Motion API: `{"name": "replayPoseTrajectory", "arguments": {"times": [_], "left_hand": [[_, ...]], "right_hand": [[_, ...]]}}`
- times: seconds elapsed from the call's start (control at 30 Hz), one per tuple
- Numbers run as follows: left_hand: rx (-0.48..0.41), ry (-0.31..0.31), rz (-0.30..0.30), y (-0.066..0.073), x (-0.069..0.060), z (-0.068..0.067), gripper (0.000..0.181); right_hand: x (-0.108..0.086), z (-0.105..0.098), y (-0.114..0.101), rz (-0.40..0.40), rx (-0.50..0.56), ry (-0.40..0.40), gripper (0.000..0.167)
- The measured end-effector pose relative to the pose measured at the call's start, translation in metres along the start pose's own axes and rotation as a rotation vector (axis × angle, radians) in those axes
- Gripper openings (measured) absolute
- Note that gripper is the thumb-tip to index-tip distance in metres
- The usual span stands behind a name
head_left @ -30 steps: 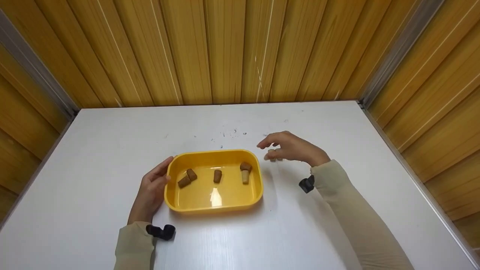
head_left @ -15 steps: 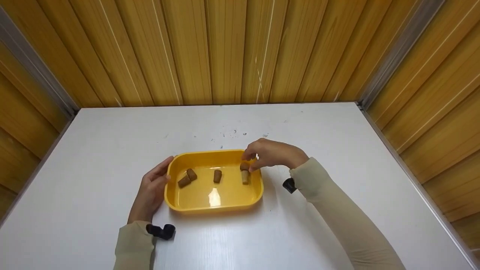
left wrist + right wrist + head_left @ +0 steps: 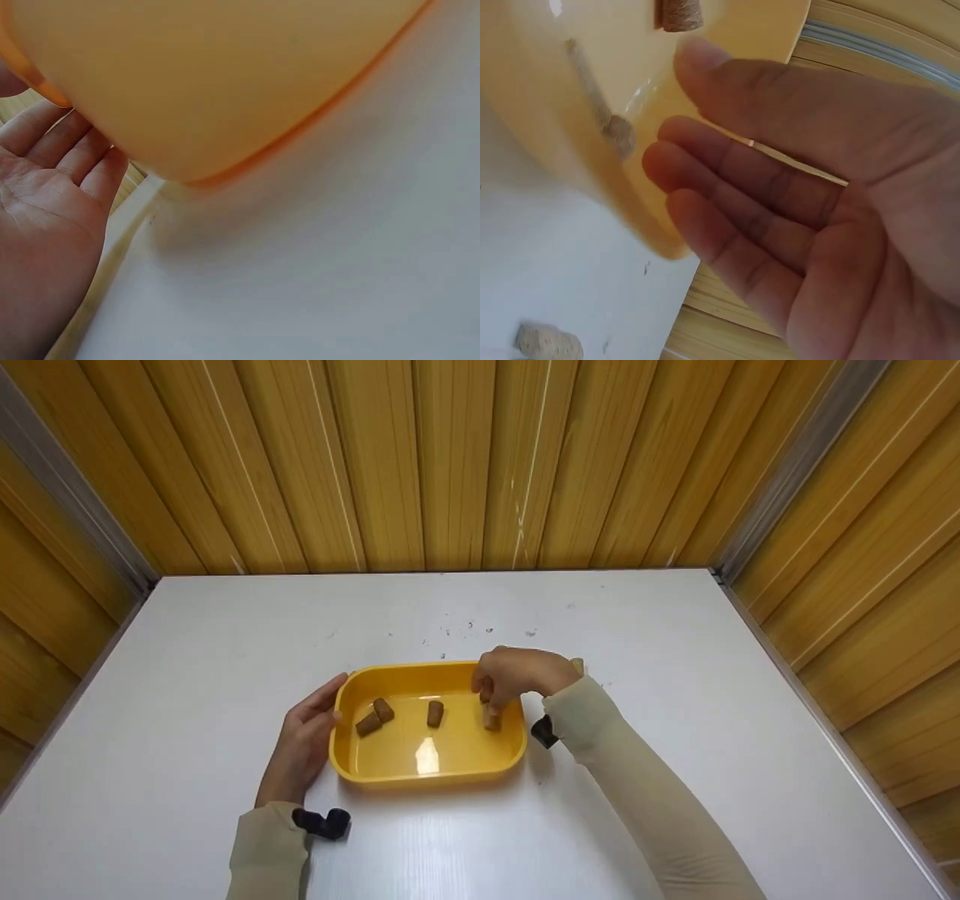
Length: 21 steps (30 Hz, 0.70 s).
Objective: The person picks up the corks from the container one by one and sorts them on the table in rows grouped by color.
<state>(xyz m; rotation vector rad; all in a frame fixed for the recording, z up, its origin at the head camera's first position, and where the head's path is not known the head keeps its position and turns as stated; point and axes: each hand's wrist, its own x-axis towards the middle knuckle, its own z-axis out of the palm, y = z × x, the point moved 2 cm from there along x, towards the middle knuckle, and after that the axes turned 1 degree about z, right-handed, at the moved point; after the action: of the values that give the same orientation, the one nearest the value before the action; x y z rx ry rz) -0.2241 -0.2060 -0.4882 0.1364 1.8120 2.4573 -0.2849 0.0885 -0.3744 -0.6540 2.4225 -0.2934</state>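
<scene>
My left hand [image 3: 298, 742] holds the left end of a yellow plastic tray [image 3: 431, 776], thumb at the rim and fingers along the outer wall. In the left wrist view, that hand's fingers [image 3: 56, 142] lie fairly straight against the tray wall [image 3: 187, 90]. My right hand [image 3: 517, 671] reaches over the tray's right side, fingertips down beside a tan cork [image 3: 491, 720] and a brown cork largely hidden in the head view. The right wrist view shows a gap between its thumb and visible fingers, with no cork between them. A brown cork [image 3: 435, 713] lies mid-tray.
Two brown corks, a lower one [image 3: 368, 724] and an upper one [image 3: 383, 709], touch each other at the tray's left end. Another cork [image 3: 577, 665] stands on the white table [image 3: 225, 660], partly behind my right wrist. Wood-patterned panels [image 3: 450, 465] enclose the table.
My right hand has moved left from the table beside the tray to inside its right end. A cork on the table has come into view behind the wrist. My left hand stays still.
</scene>
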Motion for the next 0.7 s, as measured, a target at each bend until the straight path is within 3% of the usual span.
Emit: {"name": "replayPoseTrajectory", "arguments": {"times": [0.17,0.47,0.7], "left_hand": [[0.015,-0.004,0.001,0.0,0.001,0.0,0.057],[0.005,0.001,-0.008,-0.001,0.001,0.001,0.057],[0.001,0.001,0.002,0.0,0.0,-0.001,0.056]], "right_hand": [[0.006,0.004,-0.002,0.056,-0.021,-0.013,0.053],[0.015,0.014,-0.007,0.089,-0.074,-0.079,0.042],[0.018,0.015,-0.01,0.062,0.017,-0.087,0.043]]}}
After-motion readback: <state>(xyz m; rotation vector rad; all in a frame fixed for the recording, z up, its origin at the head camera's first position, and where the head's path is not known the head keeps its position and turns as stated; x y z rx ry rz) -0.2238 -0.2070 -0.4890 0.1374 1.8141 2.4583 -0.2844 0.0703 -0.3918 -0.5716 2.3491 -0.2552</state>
